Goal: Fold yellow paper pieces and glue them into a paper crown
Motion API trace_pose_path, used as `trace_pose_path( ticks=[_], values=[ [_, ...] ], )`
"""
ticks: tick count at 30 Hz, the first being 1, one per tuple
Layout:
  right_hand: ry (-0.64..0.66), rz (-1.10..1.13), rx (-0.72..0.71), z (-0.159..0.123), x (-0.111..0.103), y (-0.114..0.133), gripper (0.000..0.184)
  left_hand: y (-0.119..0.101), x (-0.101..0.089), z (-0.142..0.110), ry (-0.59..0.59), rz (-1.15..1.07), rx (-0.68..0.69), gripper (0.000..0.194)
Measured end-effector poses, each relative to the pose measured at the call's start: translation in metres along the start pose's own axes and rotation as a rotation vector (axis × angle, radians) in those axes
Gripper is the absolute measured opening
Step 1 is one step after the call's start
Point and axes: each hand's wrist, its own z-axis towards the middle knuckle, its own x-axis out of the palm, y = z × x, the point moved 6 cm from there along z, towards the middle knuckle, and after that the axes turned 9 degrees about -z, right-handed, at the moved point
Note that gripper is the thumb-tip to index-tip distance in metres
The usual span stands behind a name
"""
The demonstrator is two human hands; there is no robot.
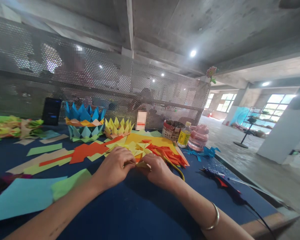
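My left hand and my right hand meet over the middle of the table, both closed on a small folded piece of yellow paper. Fingers cover most of that piece, so its exact fold is hidden. Right behind my hands lie yellow folded paper pieces and a heap of orange-red folded pieces, resting on yellow paper sheets. A silver bangle circles my right wrist.
Folded-paper crowns in blue and yellow stand behind, by a dark phone. Paper sheets spread left. A glue gun with a cord lies right, before a bottle and pink jar. A perforated screen closes the back.
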Motion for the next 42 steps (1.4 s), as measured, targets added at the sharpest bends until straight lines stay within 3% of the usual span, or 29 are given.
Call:
trace_pose_path(
  ticks=[18,24,35,42],
  values=[
    [-0.003,0.03,-0.001,0.0,0.002,0.0,0.016,-0.003,-0.001,0.0,0.013,0.136,-0.014,0.013],
    [0.057,0.019,0.061,0.0,0.006,-0.003,0.028,0.001,-0.006,0.0,-0.021,0.154,-0.071,0.014],
    [0.136,0.12,0.145,-0.001,0.004,0.001,0.032,0.005,-0.002,0.0,0.006,0.147,-0.108,0.011],
    [0.085,0.093,0.143,-0.002,0.009,-0.006,0.018,0.009,0.001,-0.001,0.005,0.09,-0.124,0.011]
  ],
)
